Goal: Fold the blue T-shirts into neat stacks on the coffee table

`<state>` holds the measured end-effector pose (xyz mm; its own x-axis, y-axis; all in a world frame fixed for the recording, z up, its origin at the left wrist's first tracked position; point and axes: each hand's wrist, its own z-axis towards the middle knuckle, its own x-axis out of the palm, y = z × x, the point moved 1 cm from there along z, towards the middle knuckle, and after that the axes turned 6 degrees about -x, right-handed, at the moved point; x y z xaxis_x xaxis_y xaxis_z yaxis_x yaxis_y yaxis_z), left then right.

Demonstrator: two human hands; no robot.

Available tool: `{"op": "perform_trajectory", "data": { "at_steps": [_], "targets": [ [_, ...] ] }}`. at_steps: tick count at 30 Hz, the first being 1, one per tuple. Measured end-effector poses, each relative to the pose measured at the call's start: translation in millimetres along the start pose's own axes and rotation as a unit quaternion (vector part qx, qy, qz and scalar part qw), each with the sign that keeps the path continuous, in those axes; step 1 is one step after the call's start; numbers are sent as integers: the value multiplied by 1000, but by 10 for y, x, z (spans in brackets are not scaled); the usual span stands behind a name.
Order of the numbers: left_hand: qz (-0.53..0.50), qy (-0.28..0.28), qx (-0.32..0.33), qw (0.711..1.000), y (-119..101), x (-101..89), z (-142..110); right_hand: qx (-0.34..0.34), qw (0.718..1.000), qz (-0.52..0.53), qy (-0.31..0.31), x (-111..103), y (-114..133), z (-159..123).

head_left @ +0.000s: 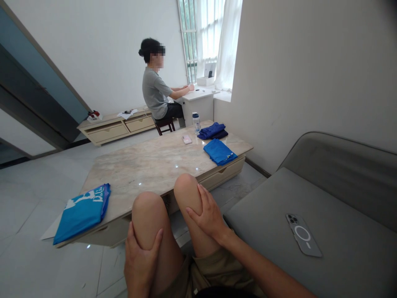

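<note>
I sit on a grey sofa with both bare knees up in front of me. My left hand lies flat on my left thigh, fingers stretched out, holding nothing. My right hand rests open on the side of my right knee, also empty. Just past my knees is a low marble coffee table. A folded bright blue garment with white print lies at its near left corner. Another folded blue cloth and a darker blue bundle lie at its far right end.
A grey phone lies face down on the sofa seat to my right. On the table stand a bottle and a pink phone. Another person sits on a stool at a white desk by the window. A low drawer unit lines the far wall.
</note>
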<state>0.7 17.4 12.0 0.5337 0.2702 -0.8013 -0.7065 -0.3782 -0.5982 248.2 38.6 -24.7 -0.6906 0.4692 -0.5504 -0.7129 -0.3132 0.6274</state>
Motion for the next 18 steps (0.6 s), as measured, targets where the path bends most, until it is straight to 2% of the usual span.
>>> {"op": "perform_trajectory", "data": {
  "at_steps": [18],
  "targets": [
    [1, -7, 11, 1000, 38, 8, 14, 6, 1000, 3, 3, -1, -4, 1]
  ]
}}
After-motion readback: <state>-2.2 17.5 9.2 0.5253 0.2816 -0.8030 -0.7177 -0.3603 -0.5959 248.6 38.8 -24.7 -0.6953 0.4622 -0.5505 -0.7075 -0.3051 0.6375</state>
